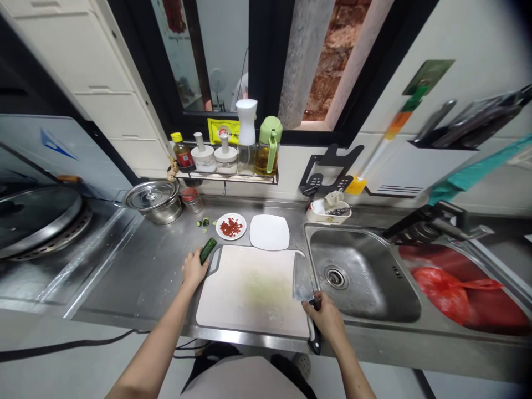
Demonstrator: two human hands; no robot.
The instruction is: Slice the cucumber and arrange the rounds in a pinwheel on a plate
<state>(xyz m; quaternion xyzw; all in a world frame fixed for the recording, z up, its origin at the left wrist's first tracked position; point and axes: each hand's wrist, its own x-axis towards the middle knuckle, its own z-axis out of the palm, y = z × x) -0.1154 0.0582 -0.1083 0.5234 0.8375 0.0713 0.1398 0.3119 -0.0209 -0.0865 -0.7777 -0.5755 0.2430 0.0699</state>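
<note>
My left hand (195, 271) is closed around a dark green cucumber piece (209, 249) at the upper left corner of the white cutting board (233, 293). At the board's right edge, my right hand (326, 316) grips the black handle of a kitchen knife (303, 280). The wide blade lies flat-looking along that edge, pointing away from me. A pale green wet stain marks the middle of the board. Behind the board are a small plate of chopped red pieces (231, 226) and a white square plate (269, 231) with nothing on it. Cucumber scraps (204, 223) lie left of the plates.
A steel sink (361, 271) is on the right, beside a red bag (444, 291) under the faucet (432, 221). A lidded pot (155, 199) and a glass jar (191, 200) stand at the back left. Above, a rack (233, 177) carries bottles and seasoning jars.
</note>
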